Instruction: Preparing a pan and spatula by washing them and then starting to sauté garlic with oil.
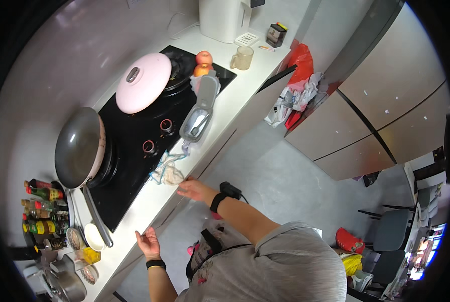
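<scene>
My left hand point(148, 242) is at the counter's front edge, fingers apart, holding nothing. Farther along the same edge, my right hand point(192, 190) reaches beside a crumpled cloth point(170, 171) with blue trim; whether its fingertips touch the cloth or only the edge, I cannot tell. A grey frying pan point(78, 147) leans tilted on the black cooktop point(130, 188), its handle pointing towards me. The pink pot lid point(144, 83) is at the far burner. An opened grey clear-bottomed container point(196, 122) lies at the cooktop's front edge, near apples point(203, 57).
Several seasoning bottles point(44, 226), a white bowl point(94, 238) and a steel pot point(70, 285) crowd the left end. A glass mug point(244, 57) and white water dispenser point(223, 19) stand at the far end. Plastic bags point(300, 90) lie between counter and cabinet point(345, 128).
</scene>
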Tool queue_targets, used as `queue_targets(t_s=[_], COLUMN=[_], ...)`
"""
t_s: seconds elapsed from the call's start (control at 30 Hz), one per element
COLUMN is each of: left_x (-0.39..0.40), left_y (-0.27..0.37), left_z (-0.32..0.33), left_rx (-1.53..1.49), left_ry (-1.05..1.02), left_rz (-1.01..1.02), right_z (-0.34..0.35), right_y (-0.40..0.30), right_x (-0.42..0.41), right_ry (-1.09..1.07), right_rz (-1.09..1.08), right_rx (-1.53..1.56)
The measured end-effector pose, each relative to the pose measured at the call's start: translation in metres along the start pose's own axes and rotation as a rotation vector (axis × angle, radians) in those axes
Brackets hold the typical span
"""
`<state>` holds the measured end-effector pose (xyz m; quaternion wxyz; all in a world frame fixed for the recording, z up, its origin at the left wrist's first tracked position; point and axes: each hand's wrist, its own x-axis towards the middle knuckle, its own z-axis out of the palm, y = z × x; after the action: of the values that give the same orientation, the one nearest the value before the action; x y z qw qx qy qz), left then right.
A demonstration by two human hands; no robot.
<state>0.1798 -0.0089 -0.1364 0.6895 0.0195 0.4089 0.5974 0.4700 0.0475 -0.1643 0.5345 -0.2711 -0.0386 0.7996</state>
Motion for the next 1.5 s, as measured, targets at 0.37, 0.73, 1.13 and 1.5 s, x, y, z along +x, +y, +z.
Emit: queue_targets(t_s=[0.37,0.73,1.13,1.5], left_x=[-0.003,-0.076,-0.089,-0.036], left_y=[-0.025,-0.026,0.178,0.325], left_z=[-0.039,-0.092,-0.204,-0.219], left_rx=[0.031,0.769,0.747,0.399], left_ry=[0.069,-0.237,0.131,0.523], left_rz=[-0.146,-0.402,0.306,0.658], right_z=[-0.053,-0.087,0.114,0.327], right_y=[0.012,0.03,0.207,0.425], right_x=[-0.009,-0.091,-0.097,0.042], right_ry=[0.118,0.497,0.121,-0.277], right_rz=[-0.035,-0.117,0.487,0.285], right_rx=[0.044,-0.528,-1.076,-1.141])
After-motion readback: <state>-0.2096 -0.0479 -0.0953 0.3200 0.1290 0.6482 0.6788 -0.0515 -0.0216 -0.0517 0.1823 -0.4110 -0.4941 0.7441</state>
